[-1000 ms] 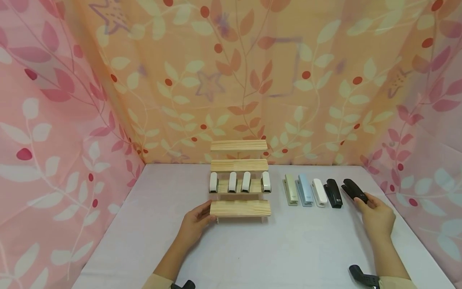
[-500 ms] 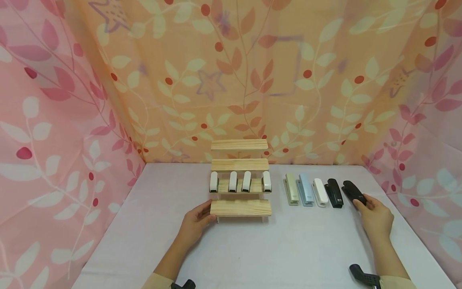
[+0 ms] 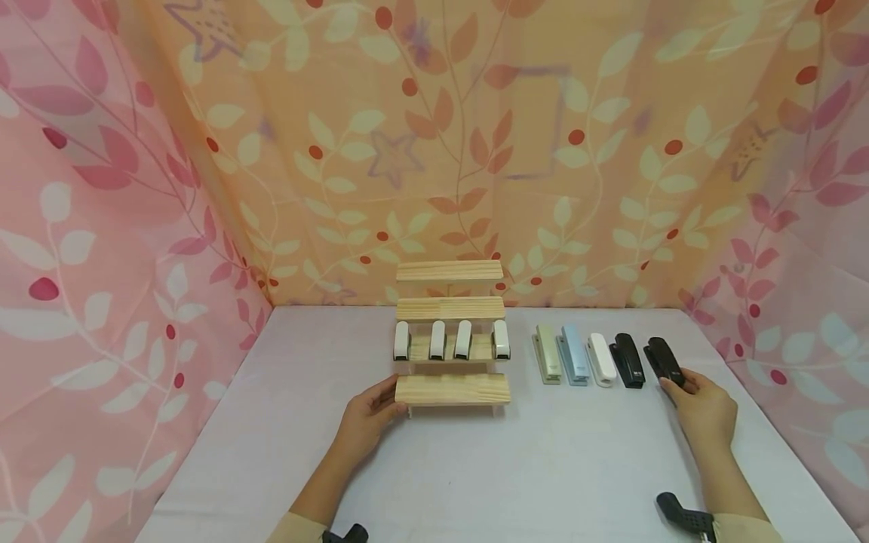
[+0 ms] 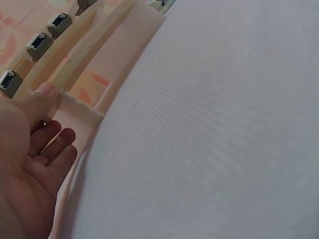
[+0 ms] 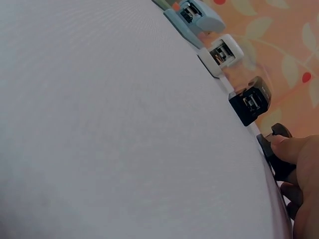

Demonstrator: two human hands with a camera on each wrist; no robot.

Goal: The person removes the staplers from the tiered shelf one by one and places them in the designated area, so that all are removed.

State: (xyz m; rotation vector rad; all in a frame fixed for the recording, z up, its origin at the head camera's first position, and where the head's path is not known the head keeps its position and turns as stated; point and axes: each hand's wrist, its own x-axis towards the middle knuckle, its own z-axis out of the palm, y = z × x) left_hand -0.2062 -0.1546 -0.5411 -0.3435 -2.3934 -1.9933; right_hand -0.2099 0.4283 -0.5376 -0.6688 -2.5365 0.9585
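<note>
Flowery orange cloth (image 3: 468,90) is hanging behind a white table (image 3: 516,467), with pink cloth (image 3: 102,264) covering the left side. So, both hands are staying well apart. Left hand (image 3: 370,415) is gripping the left end of the bottom shelf on a wooden rack (image 3: 451,388), which is standing mid-table toward the far edge. Four little white staplers (image 3: 437,341) are sitting one shelf up. Over on the right, the right hand (image 3: 706,407) is pinching the near end of a black stapler (image 3: 664,360), which is lying slightly angled at the right end of a row. Left of it, another black stapler (image 3: 627,360), a white one (image 3: 601,360), a blue one (image 3: 574,356) and a green one (image 3: 547,354) are lying side by side.
</note>
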